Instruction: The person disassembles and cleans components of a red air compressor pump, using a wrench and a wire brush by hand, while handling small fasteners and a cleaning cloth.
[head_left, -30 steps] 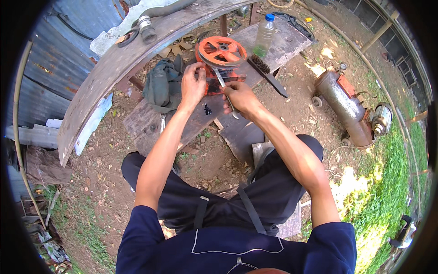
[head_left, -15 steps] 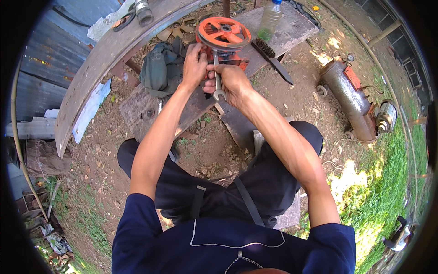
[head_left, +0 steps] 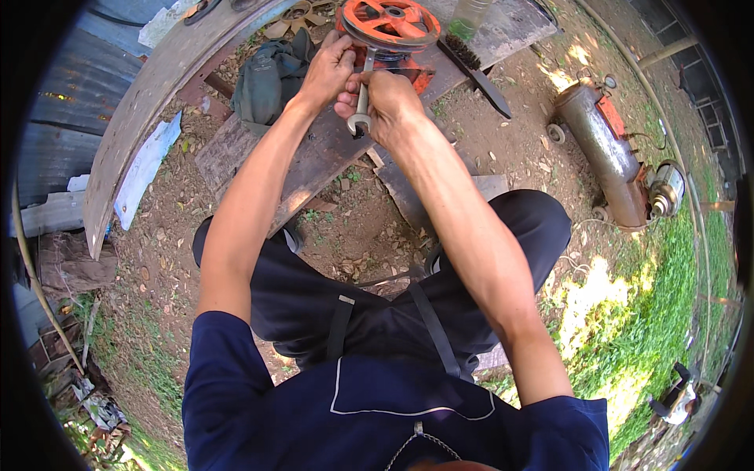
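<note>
In front of me stands an orange machine [head_left: 422,76] with a spoked orange pulley wheel [head_left: 406,28] on top. My right hand [head_left: 390,100] is closed round a metal open-end wrench [head_left: 363,102]. The wrench's open jaw points toward me, and its far end goes in under the wheel, where it is hidden. My left hand [head_left: 330,69] is at the machine's left side, just below the wheel rim. Its fingers are curled and pressed together; what they pinch is hidden.
The machine sits on a wooden plank [head_left: 503,35] with a wire brush [head_left: 475,76] and a clear bottle [head_left: 469,19]. A dark green bag [head_left: 271,82] lies to the left. On the right ground stands a rusty tank [head_left: 601,153] with wheels. A curved wooden board [head_left: 145,118] runs along the left.
The wrench's near end has swung left with my right hand. My left hand stays beside the machine. The view has shifted, so the machine appears higher.
</note>
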